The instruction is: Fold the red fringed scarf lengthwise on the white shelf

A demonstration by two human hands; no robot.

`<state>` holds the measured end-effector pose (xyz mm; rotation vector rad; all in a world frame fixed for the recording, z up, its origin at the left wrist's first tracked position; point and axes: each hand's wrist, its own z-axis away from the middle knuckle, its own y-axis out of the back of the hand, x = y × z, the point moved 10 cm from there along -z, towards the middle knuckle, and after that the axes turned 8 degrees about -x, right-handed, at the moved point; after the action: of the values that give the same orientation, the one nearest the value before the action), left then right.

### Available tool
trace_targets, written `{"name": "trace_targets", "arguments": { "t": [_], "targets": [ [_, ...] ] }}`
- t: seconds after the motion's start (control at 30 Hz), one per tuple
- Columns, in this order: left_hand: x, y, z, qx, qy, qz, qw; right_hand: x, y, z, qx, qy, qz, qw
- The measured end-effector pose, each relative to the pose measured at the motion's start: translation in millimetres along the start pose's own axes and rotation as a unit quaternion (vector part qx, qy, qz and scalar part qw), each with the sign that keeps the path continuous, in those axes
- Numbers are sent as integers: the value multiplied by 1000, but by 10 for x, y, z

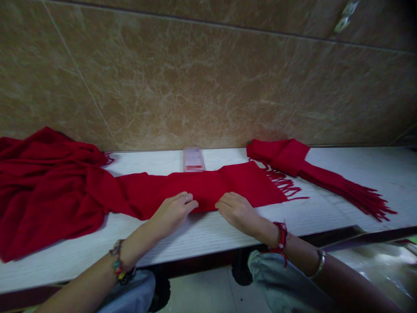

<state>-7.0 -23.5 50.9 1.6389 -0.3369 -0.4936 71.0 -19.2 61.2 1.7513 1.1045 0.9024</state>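
Note:
A red scarf (208,184) lies stretched along the white tabletop (195,237), its fringed end pointing right. My left hand (176,208) pinches the scarf's near edge around its middle, fingers curled. A short way to the right, my right hand (236,208) grips the same edge, fingers and thumb pressed together. The fabric between the two hands lies fairly flat. Toward the left, the cloth runs into a loose, rumpled red heap (55,187); whether it is all one piece I cannot tell.
A second red scarf (302,163), folded and twisted over itself, rests at the right with its fringe outward. Behind the middle lies a small blurred packet (193,160). A brown marble-patterned wall (195,87) borders the table's back. Clear plastic (374,269) shows at lower right.

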Motion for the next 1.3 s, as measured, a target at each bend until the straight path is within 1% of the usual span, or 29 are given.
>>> {"name": "trace_targets", "arguments": {
  "t": [0.1,0.23,0.4,0.57,0.63,0.7,0.8,0.93,1.0,1.07,1.13,1.17,1.23,1.3],
  "targets": [
    [8,-24,9,-6,-14,6,1000,-20,0,17,3,7,8,1000],
    [0,-88,5,-22,-27,30,999,-27,-49,29,-10,9,8,1000],
    [-7,-122,49,-25,-45,75,996,-100,-81,38,-28,43,10,999],
    [121,-55,73,-30,-96,125,987,-141,-104,46,-54,58,7,997],
    [203,-21,59,-39,-122,151,980,-149,-113,49,-61,60,7,996],
    [250,-15,36,-50,-132,157,977,-153,-110,54,-63,59,13,996],
    [204,-47,7,-62,-106,137,983,-153,-93,69,-58,53,29,996],
    [53,-123,-9,-82,-39,93,992,-139,-87,100,-57,44,30,997],
    [23,-145,-35,-93,-16,67,993,-145,-104,111,-63,48,23,997],
    [76,-153,-87,-103,-31,60,992,-155,-121,113,-67,54,21,996],
    [140,-164,-157,-111,-62,78,989,-162,-123,108,-67,57,25,996],
    [138,-173,-195,-114,-68,90,987,-166,-121,103,-66,58,27,996],
    [41,-200,-274,-119,-47,99,987,-175,-118,94,-69,62,28,995],
    [-117,-224,-340,-122,-1,86,989,-175,-116,87,-75,63,26,995]
  ]
}}
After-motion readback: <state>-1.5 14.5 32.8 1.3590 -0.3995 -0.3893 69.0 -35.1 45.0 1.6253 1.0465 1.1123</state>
